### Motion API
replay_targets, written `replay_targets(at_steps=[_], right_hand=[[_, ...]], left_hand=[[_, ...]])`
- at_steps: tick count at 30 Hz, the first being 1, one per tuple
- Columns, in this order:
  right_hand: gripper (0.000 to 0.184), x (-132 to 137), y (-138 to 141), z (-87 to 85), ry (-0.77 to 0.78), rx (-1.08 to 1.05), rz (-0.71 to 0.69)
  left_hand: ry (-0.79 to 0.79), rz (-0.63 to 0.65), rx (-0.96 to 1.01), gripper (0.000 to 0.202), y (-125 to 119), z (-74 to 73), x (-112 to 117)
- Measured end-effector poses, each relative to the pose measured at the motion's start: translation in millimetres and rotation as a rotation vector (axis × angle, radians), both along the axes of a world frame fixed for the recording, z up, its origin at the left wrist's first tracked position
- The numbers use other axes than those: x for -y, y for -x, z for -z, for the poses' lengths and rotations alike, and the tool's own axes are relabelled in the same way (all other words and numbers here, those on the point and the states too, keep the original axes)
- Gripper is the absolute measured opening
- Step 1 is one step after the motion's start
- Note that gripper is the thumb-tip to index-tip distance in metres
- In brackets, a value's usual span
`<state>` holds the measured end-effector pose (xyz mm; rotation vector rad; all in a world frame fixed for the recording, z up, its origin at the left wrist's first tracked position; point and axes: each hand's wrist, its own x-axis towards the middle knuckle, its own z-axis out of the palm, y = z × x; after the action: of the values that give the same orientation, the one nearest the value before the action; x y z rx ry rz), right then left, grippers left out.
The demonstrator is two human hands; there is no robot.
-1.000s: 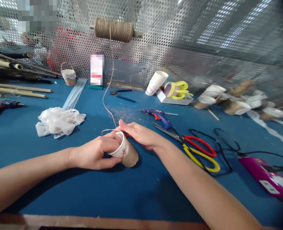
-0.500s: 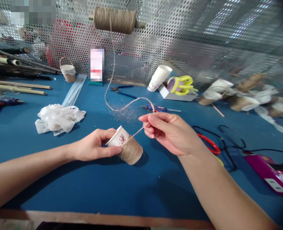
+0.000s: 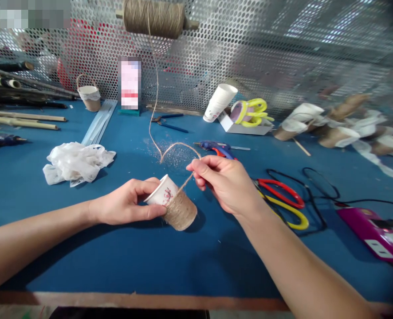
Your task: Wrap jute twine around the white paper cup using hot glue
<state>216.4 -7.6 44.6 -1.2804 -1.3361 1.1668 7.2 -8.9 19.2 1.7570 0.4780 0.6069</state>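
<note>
My left hand [image 3: 125, 208] grips a small white paper cup [image 3: 163, 195] at its rim, holding it tilted over the blue table [image 3: 150, 261]. The cup's lower half is wrapped in brown jute twine [image 3: 180, 212]. My right hand [image 3: 225, 181] pinches the twine strand [image 3: 183, 184] just right of the cup. From the pinch the strand loops up and left, then rises to a twine spool [image 3: 153, 18] mounted on the perforated metal screen.
Red-and-yellow scissors [image 3: 283, 204] and a blue glue gun [image 3: 218, 148] lie right of my hands. A purple device [image 3: 372, 232] with black cable sits far right. Crumpled white plastic [image 3: 75, 161] lies left, bamboo sticks [image 3: 20, 117] far left, finished cups [image 3: 332, 128] at back right.
My right hand lifted off the cup, pulled the twine out to the right, then came back slightly toward the cup. The cup turned in my left hand, showing its printed side.
</note>
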Motion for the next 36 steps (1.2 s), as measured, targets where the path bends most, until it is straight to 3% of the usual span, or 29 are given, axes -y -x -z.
replay_targets(at_steps=[36], right_hand=[[0.04,4,14,21.8,0.178,0.137,-0.156]], left_hand=[[-0.163,-0.034,0.008,0.013,0,-3.5,4]])
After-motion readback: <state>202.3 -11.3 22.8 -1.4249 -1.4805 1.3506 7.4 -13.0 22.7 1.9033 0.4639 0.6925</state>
